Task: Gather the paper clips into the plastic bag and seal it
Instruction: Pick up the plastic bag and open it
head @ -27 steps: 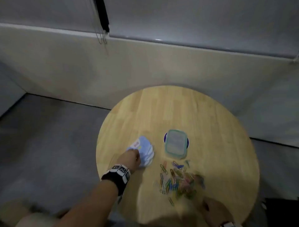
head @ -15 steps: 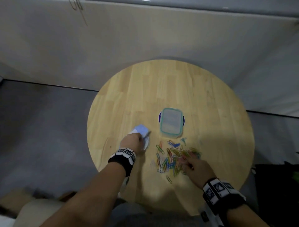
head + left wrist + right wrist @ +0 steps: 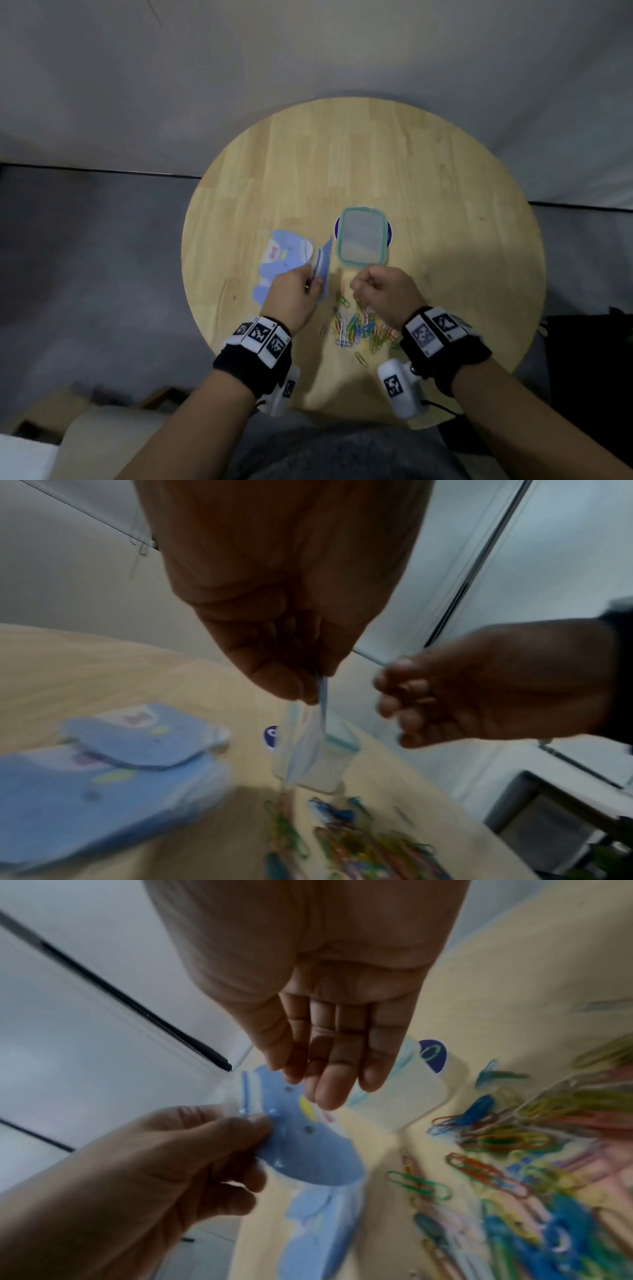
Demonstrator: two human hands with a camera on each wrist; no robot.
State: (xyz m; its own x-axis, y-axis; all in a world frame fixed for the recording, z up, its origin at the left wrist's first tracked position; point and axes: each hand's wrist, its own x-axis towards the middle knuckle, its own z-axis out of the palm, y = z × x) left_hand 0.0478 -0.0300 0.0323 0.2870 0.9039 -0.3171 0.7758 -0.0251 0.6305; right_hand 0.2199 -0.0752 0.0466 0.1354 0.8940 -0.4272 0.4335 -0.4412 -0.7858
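Note:
Coloured paper clips (image 3: 363, 329) lie in a loose pile on the round wooden table (image 3: 342, 164), also in the right wrist view (image 3: 514, 1150). My left hand (image 3: 310, 284) pinches the top edge of a small blue printed plastic bag (image 3: 323, 263) and holds it upright just above the table, left of the pile. The bag's zip strip shows at my left thumb (image 3: 253, 1118). My right hand (image 3: 359, 287) hovers over the pile, a short way right of the bag (image 3: 301, 1139). Its fingers (image 3: 329, 1085) are loosely bent, and I see nothing in them.
A stack of the same blue bags (image 3: 281, 260) lies left of my left hand. A clear lidded box with a teal rim (image 3: 361, 240) stands behind the clips on a dark blue round sticker (image 3: 390, 233). A single clip (image 3: 359, 359) lies near the table's front edge.
My left hand has lifted one bag off the stack and stood it up. My right hand has left the clip pile and risen toward the bag. The camera has tilted down.

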